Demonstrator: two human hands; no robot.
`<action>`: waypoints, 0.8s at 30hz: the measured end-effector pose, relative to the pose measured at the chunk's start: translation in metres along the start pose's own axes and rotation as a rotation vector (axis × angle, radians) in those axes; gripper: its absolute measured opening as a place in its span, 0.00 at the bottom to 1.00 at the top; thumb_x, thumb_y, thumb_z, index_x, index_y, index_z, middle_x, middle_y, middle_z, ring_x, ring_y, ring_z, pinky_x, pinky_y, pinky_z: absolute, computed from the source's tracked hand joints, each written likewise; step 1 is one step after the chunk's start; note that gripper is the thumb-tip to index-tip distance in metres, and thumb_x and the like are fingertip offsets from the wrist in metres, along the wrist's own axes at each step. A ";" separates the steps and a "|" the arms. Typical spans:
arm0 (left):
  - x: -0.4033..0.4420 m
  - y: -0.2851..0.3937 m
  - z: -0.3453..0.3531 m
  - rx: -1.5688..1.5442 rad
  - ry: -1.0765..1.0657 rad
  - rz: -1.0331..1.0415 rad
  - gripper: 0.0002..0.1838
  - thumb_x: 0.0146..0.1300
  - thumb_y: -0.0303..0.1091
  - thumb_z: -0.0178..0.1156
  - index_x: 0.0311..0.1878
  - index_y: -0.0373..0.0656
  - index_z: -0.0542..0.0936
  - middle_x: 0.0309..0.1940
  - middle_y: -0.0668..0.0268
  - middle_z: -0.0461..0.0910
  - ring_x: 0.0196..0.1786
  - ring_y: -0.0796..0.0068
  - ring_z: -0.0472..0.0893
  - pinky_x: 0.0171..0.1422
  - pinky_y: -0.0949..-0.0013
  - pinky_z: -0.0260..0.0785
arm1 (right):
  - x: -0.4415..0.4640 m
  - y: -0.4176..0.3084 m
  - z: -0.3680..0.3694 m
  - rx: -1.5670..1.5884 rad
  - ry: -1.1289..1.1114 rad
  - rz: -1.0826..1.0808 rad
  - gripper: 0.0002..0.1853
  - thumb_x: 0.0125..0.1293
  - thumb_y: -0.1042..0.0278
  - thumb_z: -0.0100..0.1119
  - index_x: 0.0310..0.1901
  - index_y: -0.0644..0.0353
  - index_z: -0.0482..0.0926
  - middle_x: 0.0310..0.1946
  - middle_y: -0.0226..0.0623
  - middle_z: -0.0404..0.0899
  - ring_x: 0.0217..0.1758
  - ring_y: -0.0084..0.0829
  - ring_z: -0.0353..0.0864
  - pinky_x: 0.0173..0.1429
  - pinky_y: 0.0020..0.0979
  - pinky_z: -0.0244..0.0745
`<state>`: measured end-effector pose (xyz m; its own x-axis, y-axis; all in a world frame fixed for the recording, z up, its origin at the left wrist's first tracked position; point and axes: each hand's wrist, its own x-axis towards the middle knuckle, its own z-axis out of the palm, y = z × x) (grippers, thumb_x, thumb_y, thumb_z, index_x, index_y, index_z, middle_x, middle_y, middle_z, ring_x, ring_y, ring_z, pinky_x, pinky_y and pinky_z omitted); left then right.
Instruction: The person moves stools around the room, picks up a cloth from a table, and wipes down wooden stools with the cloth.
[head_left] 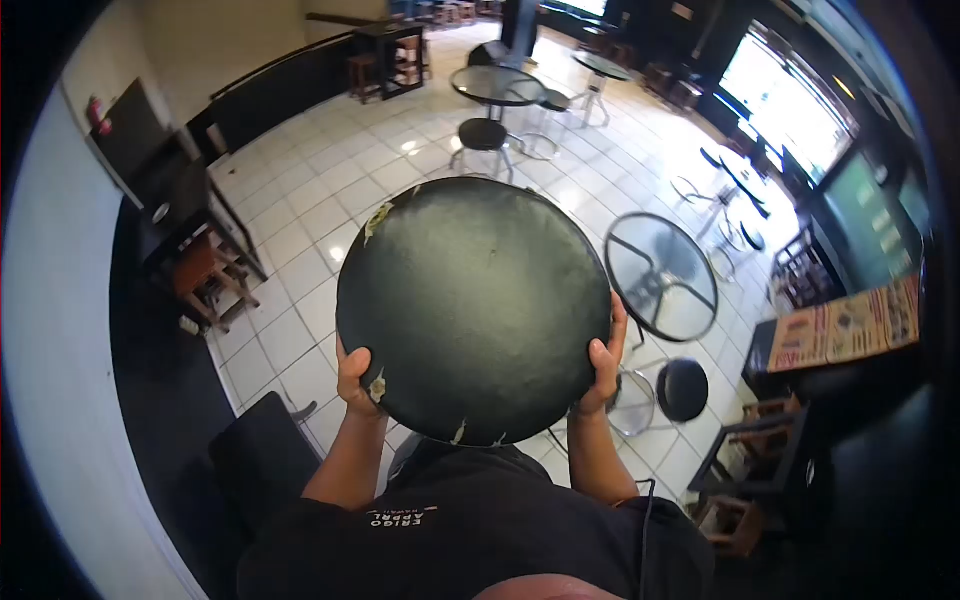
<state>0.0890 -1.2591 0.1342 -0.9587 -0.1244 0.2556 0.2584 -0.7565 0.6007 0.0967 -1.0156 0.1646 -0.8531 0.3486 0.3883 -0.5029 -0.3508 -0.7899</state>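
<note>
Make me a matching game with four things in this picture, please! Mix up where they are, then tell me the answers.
1. Round black padded seat
2. Small red fire extinguisher
3. Orange printed sheet
4. Round dark-rimmed glass table

A. At the far right
B. Held by the left hand and right hand
C. Just right of the seat
D. By the wall, upper left

Pairs: 1-B, 2-D, 3-A, 4-C

Fingers [618, 325] mostly hidden behind round seat [475, 310], poster print [845, 325] seemingly blurred
</note>
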 end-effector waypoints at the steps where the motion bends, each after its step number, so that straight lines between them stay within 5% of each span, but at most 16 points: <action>1: 0.017 0.001 -0.020 -0.049 0.016 -0.003 0.34 0.48 0.38 0.52 0.60 0.32 0.62 0.51 0.51 0.71 0.50 0.59 0.76 0.53 0.62 0.71 | 0.017 0.017 0.014 -0.005 -0.021 0.039 0.42 0.50 0.56 0.55 0.65 0.67 0.53 0.60 0.48 0.61 0.63 0.38 0.61 0.67 0.35 0.53; 6: 0.063 0.025 -0.063 -0.201 0.043 0.014 0.33 0.50 0.40 0.52 0.59 0.30 0.63 0.50 0.50 0.73 0.50 0.59 0.76 0.54 0.62 0.71 | 0.071 0.093 0.057 -0.047 -0.245 0.060 0.43 0.50 0.52 0.55 0.65 0.67 0.52 0.61 0.49 0.59 0.64 0.38 0.60 0.67 0.36 0.53; 9: 0.080 0.027 -0.085 -0.214 0.235 -0.015 0.34 0.51 0.41 0.53 0.60 0.31 0.63 0.53 0.49 0.72 0.52 0.58 0.76 0.57 0.61 0.69 | 0.097 0.142 0.074 -0.015 -0.353 0.122 0.45 0.49 0.50 0.58 0.65 0.66 0.52 0.61 0.49 0.60 0.65 0.40 0.60 0.67 0.38 0.52; 15: 0.184 0.037 -0.149 -0.042 0.324 0.107 0.35 0.49 0.41 0.54 0.60 0.31 0.63 0.54 0.50 0.71 0.53 0.55 0.74 0.57 0.60 0.69 | 0.156 0.237 0.137 0.026 -0.384 0.186 0.46 0.48 0.50 0.58 0.65 0.66 0.52 0.61 0.50 0.60 0.64 0.40 0.61 0.67 0.38 0.53; 24: 0.351 0.070 -0.224 -0.099 0.243 -0.050 0.35 0.49 0.42 0.54 0.59 0.29 0.63 0.51 0.49 0.72 0.50 0.54 0.76 0.55 0.59 0.71 | 0.253 0.313 0.226 -0.057 -0.263 0.140 0.47 0.48 0.50 0.58 0.66 0.65 0.50 0.59 0.50 0.60 0.62 0.40 0.63 0.65 0.36 0.57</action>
<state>-0.2557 -1.4994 0.0961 -0.9735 -0.2265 0.0306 0.2082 -0.8233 0.5281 -0.3079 -1.2336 0.1223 -0.9241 0.0610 0.3773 -0.3756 -0.3279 -0.8669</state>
